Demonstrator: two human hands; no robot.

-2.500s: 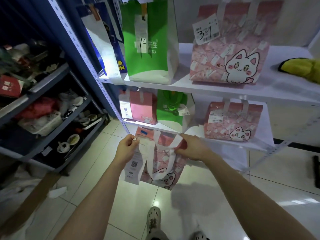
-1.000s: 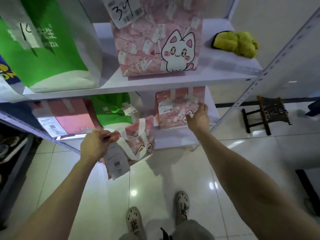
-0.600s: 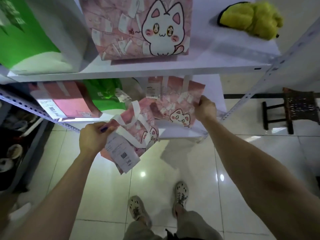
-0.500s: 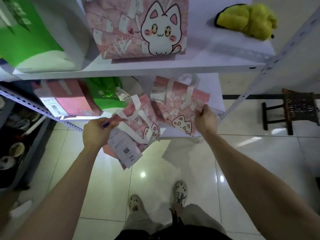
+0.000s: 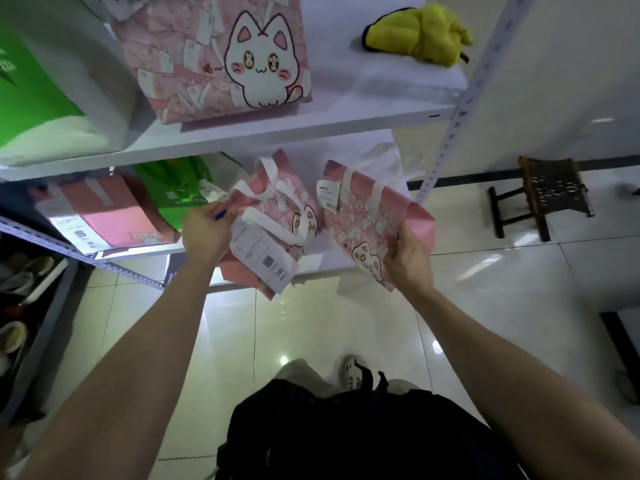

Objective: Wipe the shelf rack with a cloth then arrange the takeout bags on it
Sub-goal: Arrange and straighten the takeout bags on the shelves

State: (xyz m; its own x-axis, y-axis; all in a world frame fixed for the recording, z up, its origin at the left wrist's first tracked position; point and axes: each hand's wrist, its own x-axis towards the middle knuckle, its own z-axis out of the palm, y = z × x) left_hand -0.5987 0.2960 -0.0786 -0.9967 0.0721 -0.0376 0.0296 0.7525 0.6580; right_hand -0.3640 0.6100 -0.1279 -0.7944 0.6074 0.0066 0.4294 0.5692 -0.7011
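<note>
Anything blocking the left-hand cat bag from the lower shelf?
Nothing directly: the cat bag in the left hand hangs at the lower shelf edge. The green bag flanks the slot on one side, the tilted pink bag in the right hand on the other.

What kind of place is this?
Probably a takeout pickup area: a white metal shelf rack lined with pink cat-print takeout bags and a green bag, several carrying white printed order slips.

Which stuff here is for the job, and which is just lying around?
For the job: shelf rack, yellow cloth, receipt-tagged cat bag in left hand, second cat bag in right hand, big cat bag.
Just lying about: wooden stool, dark side rack.
</note>
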